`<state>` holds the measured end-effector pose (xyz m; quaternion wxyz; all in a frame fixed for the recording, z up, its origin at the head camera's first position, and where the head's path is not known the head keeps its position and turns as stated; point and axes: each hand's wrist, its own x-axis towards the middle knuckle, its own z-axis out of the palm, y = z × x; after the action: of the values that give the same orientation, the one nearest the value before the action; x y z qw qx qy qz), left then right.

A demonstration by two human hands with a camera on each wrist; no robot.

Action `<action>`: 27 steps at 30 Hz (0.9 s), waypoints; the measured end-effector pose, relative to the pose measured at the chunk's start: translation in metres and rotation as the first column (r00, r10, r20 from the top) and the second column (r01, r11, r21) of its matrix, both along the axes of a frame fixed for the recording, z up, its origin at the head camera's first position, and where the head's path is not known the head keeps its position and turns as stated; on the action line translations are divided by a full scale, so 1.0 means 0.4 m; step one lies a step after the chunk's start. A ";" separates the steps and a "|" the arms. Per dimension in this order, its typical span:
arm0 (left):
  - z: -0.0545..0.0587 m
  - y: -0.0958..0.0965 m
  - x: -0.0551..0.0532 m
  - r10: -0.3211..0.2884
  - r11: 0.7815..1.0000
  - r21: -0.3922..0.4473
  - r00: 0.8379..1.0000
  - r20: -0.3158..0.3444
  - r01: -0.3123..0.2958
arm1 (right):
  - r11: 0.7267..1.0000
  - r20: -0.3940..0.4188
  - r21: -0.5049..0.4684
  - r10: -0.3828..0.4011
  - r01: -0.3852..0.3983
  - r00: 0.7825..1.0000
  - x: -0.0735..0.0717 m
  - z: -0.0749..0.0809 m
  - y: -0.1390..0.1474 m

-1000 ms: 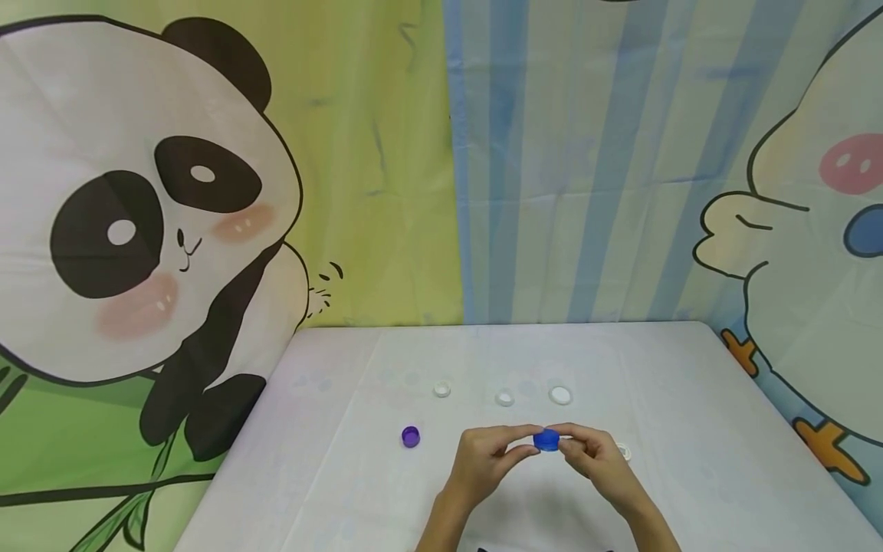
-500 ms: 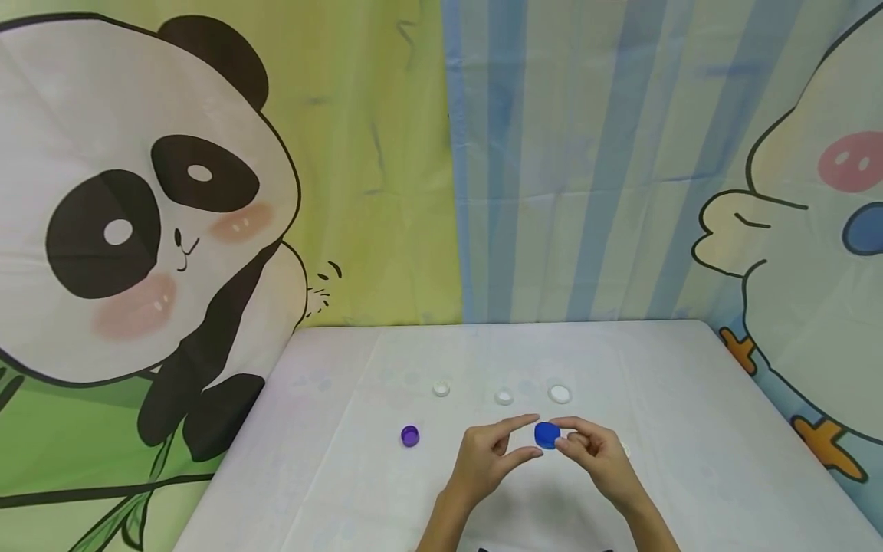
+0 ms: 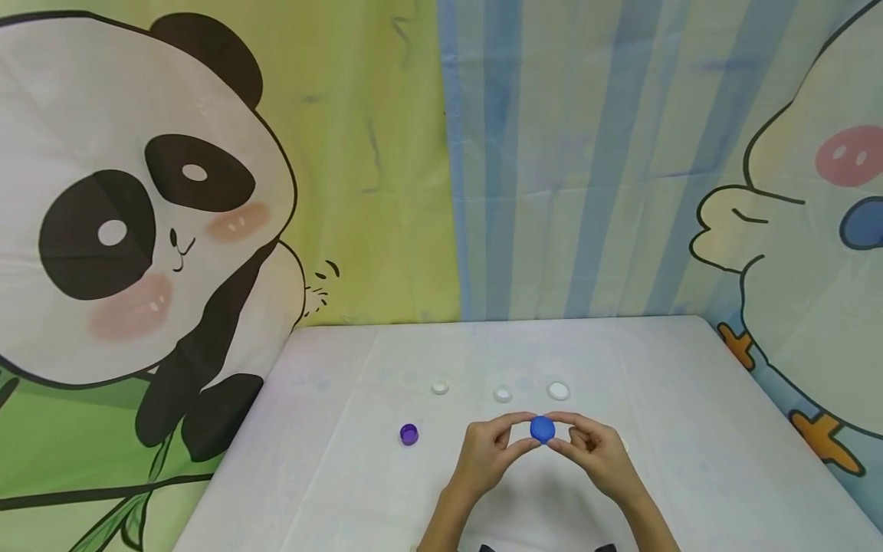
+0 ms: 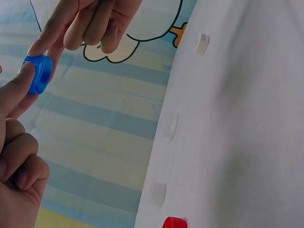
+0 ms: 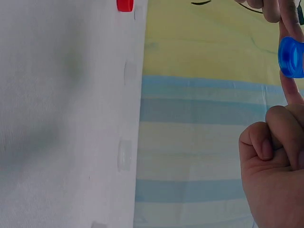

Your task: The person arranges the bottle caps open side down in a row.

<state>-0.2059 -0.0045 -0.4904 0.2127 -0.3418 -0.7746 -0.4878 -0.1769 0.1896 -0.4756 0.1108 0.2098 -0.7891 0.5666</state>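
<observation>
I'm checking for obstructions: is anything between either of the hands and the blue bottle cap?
Nothing visible: the left hand and right hand both pinch the blue bottle cap directly.

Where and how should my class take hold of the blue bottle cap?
I'd grip the blue bottle cap by its side wall, coming from left or right, forefinger above and thumb below. It is short and round, its flat face turned towards the head view, so its edge offers opposite surfaces. The left hand and right hand pinch it there.
</observation>
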 end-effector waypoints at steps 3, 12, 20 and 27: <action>-0.016 0.011 -0.010 0.023 1.000 -0.015 0.999 0.028 -0.023 | 0.992 0.012 0.093 -0.082 0.081 0.997 -0.016 -0.022 0.012; -0.076 0.060 -0.021 0.224 0.960 -0.186 0.973 0.054 -0.210 | 0.946 0.123 0.281 -0.202 0.161 0.972 -0.046 -0.088 0.032; -0.141 0.090 -0.026 0.357 0.899 -0.307 0.928 0.107 -0.311 | 0.881 0.083 0.437 -0.242 0.183 0.967 -0.069 -0.142 0.038; -0.167 0.105 -0.024 0.400 0.852 -0.416 0.908 0.123 -0.319 | 0.866 0.147 0.481 -0.236 0.139 0.961 -0.073 -0.171 0.046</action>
<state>-0.2154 0.0374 -0.5571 0.1476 -0.1732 -0.9234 -0.3091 -0.2061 0.2080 -0.5439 0.0317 0.0939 -0.9257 0.3651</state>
